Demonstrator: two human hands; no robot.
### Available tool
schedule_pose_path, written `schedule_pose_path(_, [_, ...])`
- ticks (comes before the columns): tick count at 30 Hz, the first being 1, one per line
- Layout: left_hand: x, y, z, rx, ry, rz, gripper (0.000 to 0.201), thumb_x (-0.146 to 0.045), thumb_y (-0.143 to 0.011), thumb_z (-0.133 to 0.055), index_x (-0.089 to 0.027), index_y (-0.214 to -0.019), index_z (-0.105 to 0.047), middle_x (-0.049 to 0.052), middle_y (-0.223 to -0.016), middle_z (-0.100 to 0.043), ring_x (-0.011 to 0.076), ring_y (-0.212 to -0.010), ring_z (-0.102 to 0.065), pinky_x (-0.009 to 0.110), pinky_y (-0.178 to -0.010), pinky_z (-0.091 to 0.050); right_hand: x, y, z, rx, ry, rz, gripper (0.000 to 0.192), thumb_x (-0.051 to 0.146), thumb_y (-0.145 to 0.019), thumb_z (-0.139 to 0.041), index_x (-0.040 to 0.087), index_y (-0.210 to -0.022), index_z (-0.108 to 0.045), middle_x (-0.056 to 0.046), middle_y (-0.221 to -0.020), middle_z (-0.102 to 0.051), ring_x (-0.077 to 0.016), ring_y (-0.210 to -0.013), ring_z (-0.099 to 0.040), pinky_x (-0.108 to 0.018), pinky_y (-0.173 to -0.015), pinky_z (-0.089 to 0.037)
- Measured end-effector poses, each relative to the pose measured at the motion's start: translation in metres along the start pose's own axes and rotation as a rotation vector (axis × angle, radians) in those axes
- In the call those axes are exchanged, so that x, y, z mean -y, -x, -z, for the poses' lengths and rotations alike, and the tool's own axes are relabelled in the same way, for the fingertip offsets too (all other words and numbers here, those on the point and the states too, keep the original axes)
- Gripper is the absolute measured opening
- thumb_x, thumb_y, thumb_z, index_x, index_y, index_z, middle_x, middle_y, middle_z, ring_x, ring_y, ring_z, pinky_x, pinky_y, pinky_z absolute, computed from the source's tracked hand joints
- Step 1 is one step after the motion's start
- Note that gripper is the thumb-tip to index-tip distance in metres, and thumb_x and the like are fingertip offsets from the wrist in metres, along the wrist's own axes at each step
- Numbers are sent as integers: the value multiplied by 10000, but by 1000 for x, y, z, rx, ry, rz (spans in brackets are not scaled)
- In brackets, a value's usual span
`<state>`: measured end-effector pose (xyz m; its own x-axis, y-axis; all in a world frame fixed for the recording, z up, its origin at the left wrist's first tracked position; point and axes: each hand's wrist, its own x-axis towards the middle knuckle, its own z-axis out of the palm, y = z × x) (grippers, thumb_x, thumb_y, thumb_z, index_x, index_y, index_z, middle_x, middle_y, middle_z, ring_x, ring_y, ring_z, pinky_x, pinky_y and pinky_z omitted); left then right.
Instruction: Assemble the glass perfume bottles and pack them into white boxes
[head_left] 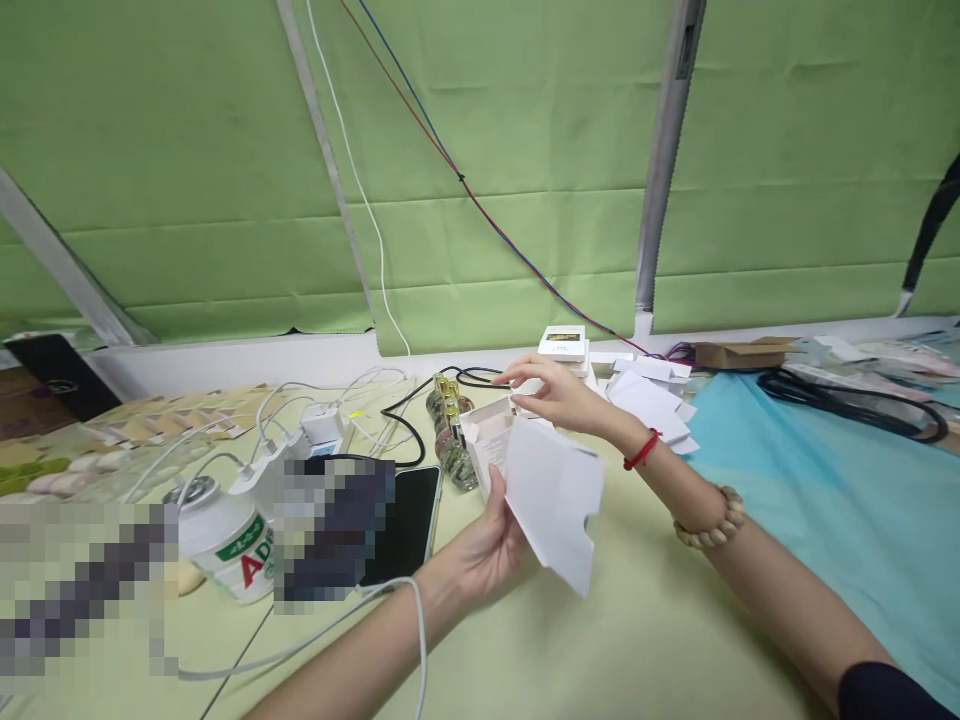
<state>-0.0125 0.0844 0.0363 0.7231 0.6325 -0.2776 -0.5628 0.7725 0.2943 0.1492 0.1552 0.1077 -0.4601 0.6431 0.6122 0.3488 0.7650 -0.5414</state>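
My left hand is wrapped around a white cardboard box, its thumb pressed on the near side. The box is tilted, its top end is open, and a large white flap hangs out to the right with a notch in its edge. Over the box's open end is my right hand, fingers stretched out and apart; a lower fingertip comes close to the rim, and I cannot tell whether it touches. Just behind the box stand several small glass jars with gold lids.
White flattened boxes and a stack of white boxes lie behind my right hand. At left are a phone, a white can, a power strip and cables. A white cable crosses my left forearm. Blue cloth covers the right.
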Motion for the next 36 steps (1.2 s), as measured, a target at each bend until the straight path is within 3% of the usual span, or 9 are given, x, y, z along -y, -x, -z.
schedule_pose_path(5, [-16,6,-3,35,32,-149,450,-495,-822,-378,-135,-942,-619,34,-681,-670,95,-547,-637,97,-376,-453,18,3,7,130,14,108,359,141,-839,-461,228,-1184,-516,-66,-1093,-554,-160,-997,-535,-345,-857,-476])
schedule_pose_path(10, [-25,11,-9,76,72,-269,448,-525,-805,-383,-192,-1006,-607,0,-678,-672,55,-527,-616,63,-407,-447,35,11,7,329,-4,103,758,239,-703,-674,247,-1356,-291,-93,-1272,-433,-218,-1164,-437,-365,-957,-404])
schedule_pose_path(14, [-21,10,-13,-19,-26,-362,474,-502,-814,-390,-205,-1150,-546,15,-730,-677,53,-562,-613,61,-437,-456,51,12,-1,272,-125,168,1057,333,-588,-768,245,-1406,-105,-118,-1356,-323,-246,-1262,-329,-373,-1010,-343])
schedule_pose_path(17, [-16,8,-14,-22,-147,-376,509,-509,-817,-365,-162,-1139,-551,39,-745,-663,57,-571,-607,69,-457,-472,62,10,-3,229,-197,164,972,353,-590,-766,259,-1366,-188,-103,-1350,-331,-235,-1243,-357,-383,-1015,-336])
schedule_pose_path(21, [-14,7,-14,-33,-316,-330,557,-547,-810,-307,-89,-940,-594,37,-607,-593,89,-510,-601,99,-377,-450,68,10,-1,161,-243,122,732,335,-635,-738,252,-1243,-339,-72,-1265,-425,-204,-1181,-422,-378,-1004,-352])
schedule_pose_path(25, [-14,7,-14,-81,-383,-323,579,-564,-830,-224,-93,-775,-556,1,-496,-490,69,-409,-539,104,-344,-416,64,11,-1,172,-323,116,891,324,-614,-754,276,-1318,-210,-84,-1261,-438,-195,-1161,-441,-352,-960,-399])
schedule_pose_path(30, [-15,2,-3,-38,-499,-248,504,-588,-811,-366,-119,-682,-499,-19,-519,-451,92,-434,-571,112,-328,-383,55,10,-1,176,-317,69,947,308,-631,-741,293,-1353,-130,-86,-1238,-453,-172,-972,-534,-335,-837,-473])
schedule_pose_path(32, [-17,1,1,-6,-526,-260,520,-606,-803,-381,-111,-736,-527,-11,-551,-478,105,-461,-592,117,-332,-386,51,9,-1,149,-298,45,955,317,-618,-751,282,-1352,-140,-80,-1183,-476,-164,-918,-541,-330,-805,-483])
schedule_pose_path(36, [-21,0,-2,11,-644,-353,579,-588,-845,-308,-118,-1114,-511,50,-716,-595,157,-536,-637,163,-334,-420,45,6,-1,9,-294,-76,973,393,-614,-749,270,-1353,-128,-60,-1066,-484,-166,-888,-536,-330,-766,-487])
